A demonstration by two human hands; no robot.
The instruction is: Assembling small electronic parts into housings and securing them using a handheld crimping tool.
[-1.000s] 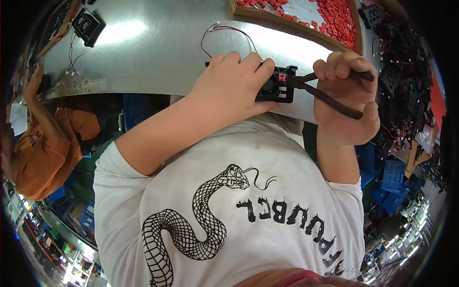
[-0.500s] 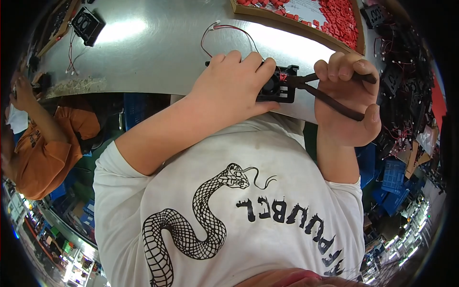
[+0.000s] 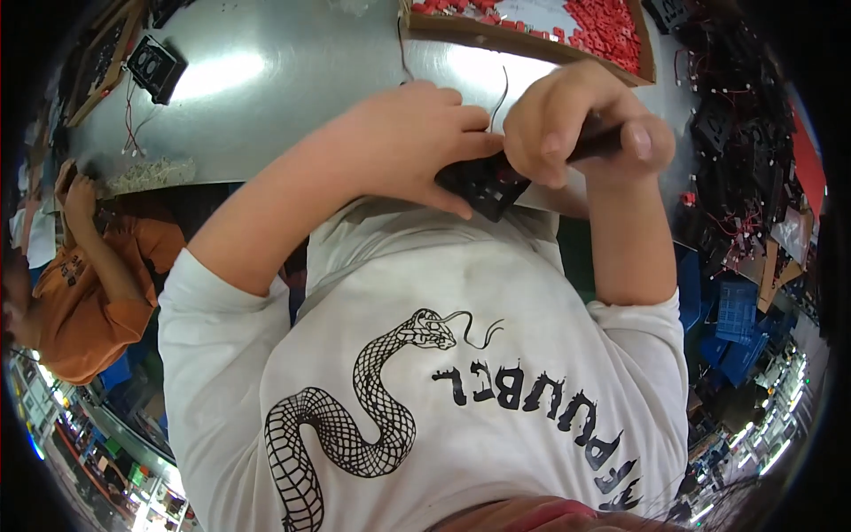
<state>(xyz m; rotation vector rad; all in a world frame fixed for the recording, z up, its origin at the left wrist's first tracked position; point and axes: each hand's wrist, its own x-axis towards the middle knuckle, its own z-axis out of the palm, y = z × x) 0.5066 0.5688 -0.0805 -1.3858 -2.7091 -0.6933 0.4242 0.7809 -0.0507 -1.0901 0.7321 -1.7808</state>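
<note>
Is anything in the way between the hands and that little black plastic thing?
No. The left hand grips the small black plastic part directly, and the right hand presses a dark-handled tool against it. Nothing visible sits between hands and part; a thin wire only rises behind it.

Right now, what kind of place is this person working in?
Probably a small assembly workshop or factory floor. A wooden tray of small red parts sits on a metal worktable, a heap of black wired parts lies at the right, and both hands, left hand and right hand, hold a black part.
</note>
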